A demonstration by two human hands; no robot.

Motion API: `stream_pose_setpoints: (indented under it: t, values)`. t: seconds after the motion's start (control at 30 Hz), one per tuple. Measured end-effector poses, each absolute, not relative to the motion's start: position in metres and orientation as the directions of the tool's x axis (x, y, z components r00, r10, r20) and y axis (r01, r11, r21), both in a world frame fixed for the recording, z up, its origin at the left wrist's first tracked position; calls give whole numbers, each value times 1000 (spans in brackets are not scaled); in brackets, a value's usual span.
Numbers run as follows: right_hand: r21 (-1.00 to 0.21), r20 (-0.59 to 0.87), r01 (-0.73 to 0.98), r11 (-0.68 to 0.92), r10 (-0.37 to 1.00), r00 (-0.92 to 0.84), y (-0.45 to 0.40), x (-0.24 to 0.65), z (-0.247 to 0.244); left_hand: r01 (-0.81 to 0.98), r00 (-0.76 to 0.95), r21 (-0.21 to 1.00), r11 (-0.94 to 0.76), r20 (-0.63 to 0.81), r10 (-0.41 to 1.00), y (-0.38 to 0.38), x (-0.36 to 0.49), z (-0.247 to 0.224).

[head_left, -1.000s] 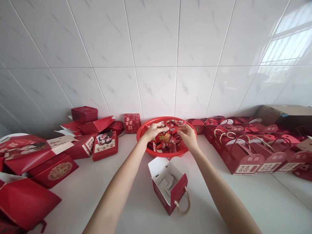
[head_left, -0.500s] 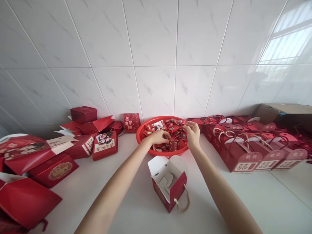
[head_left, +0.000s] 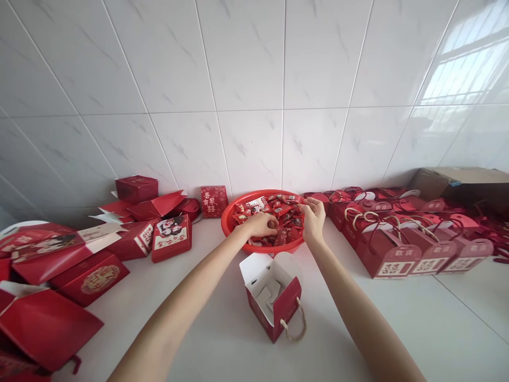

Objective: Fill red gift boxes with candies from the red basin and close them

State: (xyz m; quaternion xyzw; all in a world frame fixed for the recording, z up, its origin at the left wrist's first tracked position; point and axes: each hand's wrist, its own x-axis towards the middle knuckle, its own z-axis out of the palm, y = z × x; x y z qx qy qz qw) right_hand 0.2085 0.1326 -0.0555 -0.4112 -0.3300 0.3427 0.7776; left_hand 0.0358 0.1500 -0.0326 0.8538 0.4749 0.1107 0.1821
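A red plastic basket (head_left: 226, 220) against the tiled wall holds many small red-wrapped candies (head_left: 284, 212). My left hand (head_left: 260, 225) is inside it, fingers curled closed down among the wrappers; what they grip is hidden. At the basket's right rim my right hand (head_left: 314, 215) has thumb and fingers pressed together, and I cannot make out what is between them. In front of the basket, between my forearms, stands an open red gift box (head_left: 274, 313) with white inside, flaps raised and a beige rope handle hanging on its near right side. No candy shows in it.
Several closed red gift boxes (head_left: 397, 260) with rope handles stand in rows at the right, before a cardboard carton (head_left: 457, 176). Opened and folded red boxes (head_left: 91, 276) pile up at the left. A flat red box (head_left: 213, 201) leans on the wall.
Both hands stay at the basket with small finger shifts; my left fingers are curled more tightly among the candies. The whole view has shifted slightly; the boxes have not moved.
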Motion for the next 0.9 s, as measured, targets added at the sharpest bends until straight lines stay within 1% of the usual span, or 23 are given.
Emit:
stream_pose_setpoints:
  t: [0.17, 0.33, 0.43, 0.6, 0.8, 0.9]
  values:
    - [-886, 242, -215, 410, 806, 539, 131, 208, -55, 721, 477, 452, -525, 226, 849, 166, 45, -27]
    - [-898, 239, -200, 392, 816, 526, 127, 208, -53, 703, 349, 536, -467, 312, 884, 207, 69, -18]
    - [-896, 254, -193, 399, 818, 516, 126, 207, -52, 688, 317, 581, -435, 298, 900, 228, 82, -20]
    - [-893, 248, -200, 403, 811, 529, 127, 205, -54, 659, 305, 653, -373, 222, 926, 244, 85, -33]
    - [-894, 257, -195, 403, 818, 514, 128, 205, -56, 569, 303, 758, -319, 167, 938, 245, 75, -33]
    - [-894, 263, -189, 405, 819, 510, 129, 205, -57, 525, 347, 789, -318, 143, 927, 235, 69, -25]
